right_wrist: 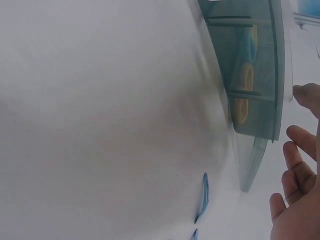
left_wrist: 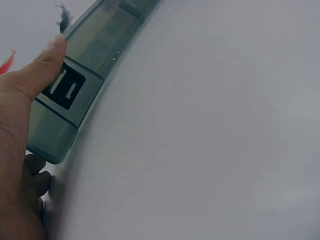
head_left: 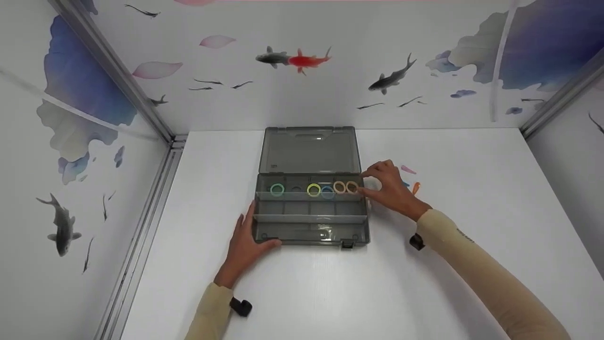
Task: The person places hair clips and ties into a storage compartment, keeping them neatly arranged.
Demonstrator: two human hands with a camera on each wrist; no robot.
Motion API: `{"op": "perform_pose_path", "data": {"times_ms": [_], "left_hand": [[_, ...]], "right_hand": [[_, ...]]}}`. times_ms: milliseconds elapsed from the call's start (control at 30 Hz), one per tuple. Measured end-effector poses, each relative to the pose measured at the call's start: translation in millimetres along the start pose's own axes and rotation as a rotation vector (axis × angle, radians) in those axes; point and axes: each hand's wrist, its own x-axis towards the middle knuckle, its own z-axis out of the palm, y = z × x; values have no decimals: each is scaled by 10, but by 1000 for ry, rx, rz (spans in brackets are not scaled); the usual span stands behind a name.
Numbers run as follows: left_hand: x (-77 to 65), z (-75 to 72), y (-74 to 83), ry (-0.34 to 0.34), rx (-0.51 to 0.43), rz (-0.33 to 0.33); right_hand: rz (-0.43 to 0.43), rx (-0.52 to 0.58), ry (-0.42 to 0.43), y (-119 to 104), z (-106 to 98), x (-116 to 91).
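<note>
A grey see-through storage box [head_left: 310, 206] stands with its lid [head_left: 309, 153] raised. Along its back row are rings that look like hair ties: green [head_left: 277, 190], yellow [head_left: 314, 190], blue [head_left: 327, 192] and two pale orange ones [head_left: 352, 187]. My left hand [head_left: 247, 243] holds the front left corner, thumb on the front wall, fingers along the side. At the back right corner is my right hand [head_left: 389, 186], thumb and index finger spread apart by the rim, beside the last orange ring. In the right wrist view, nothing shows between its fingers [right_wrist: 302, 137].
Small loose clip-like pieces lie right of the box: a pink one [head_left: 408, 169], an orange one [head_left: 416, 188] and a blue one partly hidden by the right hand. Dividers [head_left: 310, 218] split the box into rows. White panels with painted fish stand behind and beside the white table [head_left: 321, 293].
</note>
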Motion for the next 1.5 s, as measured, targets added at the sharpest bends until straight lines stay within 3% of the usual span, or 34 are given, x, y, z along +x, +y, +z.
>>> {"op": "perform_pose_path", "data": {"times_ms": [267,967,1500], "left_hand": [[-4,11,-23,13,10,14],[-21,-16,-33,9,20,-6],[-7,1,-5,-2,7,5]], "right_hand": [[-13,-1,72,201,-96,-163],[132,21,156,574,-234,-450],[432,33,73,705,-355,-552]]}}
